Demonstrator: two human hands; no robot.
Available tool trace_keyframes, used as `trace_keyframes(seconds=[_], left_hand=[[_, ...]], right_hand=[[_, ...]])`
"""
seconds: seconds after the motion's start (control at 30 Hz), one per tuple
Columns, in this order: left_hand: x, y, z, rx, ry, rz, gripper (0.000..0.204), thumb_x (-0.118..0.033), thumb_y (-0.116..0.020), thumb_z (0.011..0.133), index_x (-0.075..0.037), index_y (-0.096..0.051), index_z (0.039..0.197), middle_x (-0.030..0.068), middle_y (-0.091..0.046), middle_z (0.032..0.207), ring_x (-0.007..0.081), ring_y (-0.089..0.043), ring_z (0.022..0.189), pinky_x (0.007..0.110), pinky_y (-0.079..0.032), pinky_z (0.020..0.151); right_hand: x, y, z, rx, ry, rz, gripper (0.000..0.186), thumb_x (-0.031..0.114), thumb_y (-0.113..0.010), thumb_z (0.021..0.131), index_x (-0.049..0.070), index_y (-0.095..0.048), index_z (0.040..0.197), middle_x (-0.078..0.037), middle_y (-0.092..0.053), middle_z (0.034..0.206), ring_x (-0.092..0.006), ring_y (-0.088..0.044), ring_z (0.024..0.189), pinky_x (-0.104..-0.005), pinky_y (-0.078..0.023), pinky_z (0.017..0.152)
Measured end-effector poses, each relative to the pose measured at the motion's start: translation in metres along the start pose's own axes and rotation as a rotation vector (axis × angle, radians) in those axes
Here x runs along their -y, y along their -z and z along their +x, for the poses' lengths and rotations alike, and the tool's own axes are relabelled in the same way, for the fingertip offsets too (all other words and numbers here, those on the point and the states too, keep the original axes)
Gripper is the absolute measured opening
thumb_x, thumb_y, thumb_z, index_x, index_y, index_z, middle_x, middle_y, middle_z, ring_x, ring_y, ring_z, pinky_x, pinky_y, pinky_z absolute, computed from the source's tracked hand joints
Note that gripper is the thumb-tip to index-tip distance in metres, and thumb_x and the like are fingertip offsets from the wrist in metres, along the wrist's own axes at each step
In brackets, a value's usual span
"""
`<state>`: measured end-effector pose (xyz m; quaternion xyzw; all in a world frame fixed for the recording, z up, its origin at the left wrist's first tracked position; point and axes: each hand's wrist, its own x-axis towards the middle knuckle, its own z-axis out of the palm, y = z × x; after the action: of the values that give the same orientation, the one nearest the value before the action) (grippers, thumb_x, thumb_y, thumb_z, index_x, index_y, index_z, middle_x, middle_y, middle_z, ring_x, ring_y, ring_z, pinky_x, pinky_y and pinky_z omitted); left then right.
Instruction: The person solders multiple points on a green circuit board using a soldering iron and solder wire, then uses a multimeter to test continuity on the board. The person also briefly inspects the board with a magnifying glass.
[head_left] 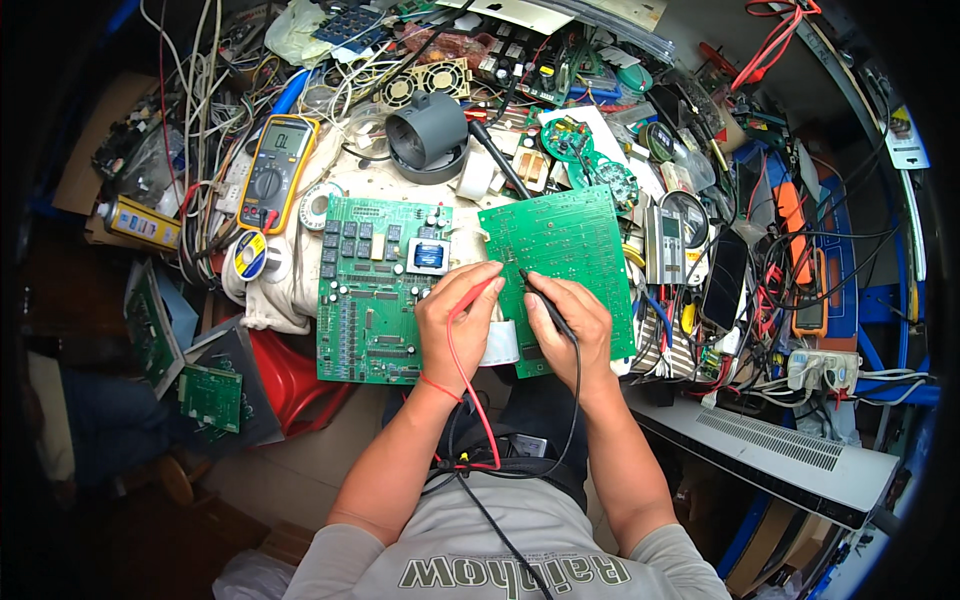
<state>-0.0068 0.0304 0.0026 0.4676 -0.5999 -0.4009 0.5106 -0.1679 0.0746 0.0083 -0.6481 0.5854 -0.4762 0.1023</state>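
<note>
My left hand (448, 328) is closed around a red test probe (473, 297), with a red lead trailing down from it. My right hand (580, 325) grips a black test probe (548, 305), its tip at the upper middle of a green circuit board (585, 240) lying solder side up. Whether either tip touches metal is too small to tell. Left of it lies a second green circuit board (375, 310), component side up, with relays, chips and a blue transformer (428, 257). A whitish flat cable (501, 343) shows between my hands.
A yellow-edged multimeter (268, 175) lies at the back left, its display lit. Nearby are solder spools (249, 256) and a grey cylinder (428, 130). Tangled cables (200, 110), bare boards (565, 140) and an orange tool (792, 230) crowd the bench. A red stool (290, 375) stands lower left.
</note>
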Motion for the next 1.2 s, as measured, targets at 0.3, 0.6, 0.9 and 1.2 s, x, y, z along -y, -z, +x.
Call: trace_keyframes(seconds=[0.3, 0.6, 0.9, 1.2], left_hand=[[0.0054, -0.0038, -0.0008, -0.016, -0.019, -0.008, 0.015, 0.003, -0.078, 0.093, 0.002, -0.079, 0.109, 0.0153, -0.078, 0.109, 0.0214, -0.075, 0.099, 0.031, -0.060, 0.086], [0.0043, -0.0060, -0.0013, -0.038, -0.049, 0.018, 0.015, 0.004, -0.077, 0.093, 0.002, -0.078, 0.108, 0.0151, -0.077, 0.106, 0.0233, -0.075, 0.094, 0.032, -0.060, 0.082], [0.0040, -0.0070, -0.0024, -0.044, -0.042, 0.015, 0.016, 0.004, -0.077, 0.093, 0.001, -0.077, 0.108, 0.0157, -0.077, 0.105, 0.0268, -0.076, 0.093, 0.034, -0.060, 0.081], [0.0019, -0.0068, -0.0013, -0.054, -0.067, 0.051, 0.015, 0.002, -0.077, 0.093, 0.001, -0.078, 0.108, 0.0158, -0.077, 0.106, 0.0263, -0.076, 0.095, 0.034, -0.059, 0.083]], right_hand=[[-0.0005, 0.0003, 0.0011, 0.018, 0.007, 0.003, 0.029, 0.001, -0.082, 0.086, 0.001, -0.078, 0.114, -0.017, -0.078, 0.104, -0.0326, -0.077, 0.090, -0.0397, -0.061, 0.080], [0.0006, -0.0005, 0.0025, 0.018, 0.017, -0.014, 0.028, 0.000, -0.081, 0.086, 0.002, -0.078, 0.114, -0.017, -0.078, 0.103, -0.0328, -0.076, 0.090, -0.0398, -0.061, 0.080], [0.0016, 0.0000, 0.0038, 0.035, 0.023, -0.037, 0.030, -0.001, -0.082, 0.084, 0.002, -0.078, 0.113, -0.016, -0.077, 0.100, -0.0320, -0.075, 0.087, -0.0392, -0.060, 0.079], [0.0091, -0.0001, 0.0099, 0.030, 0.020, -0.030, 0.024, -0.003, -0.079, 0.086, 0.000, -0.077, 0.110, -0.017, -0.077, 0.098, -0.0336, -0.075, 0.086, -0.0396, -0.060, 0.078]])
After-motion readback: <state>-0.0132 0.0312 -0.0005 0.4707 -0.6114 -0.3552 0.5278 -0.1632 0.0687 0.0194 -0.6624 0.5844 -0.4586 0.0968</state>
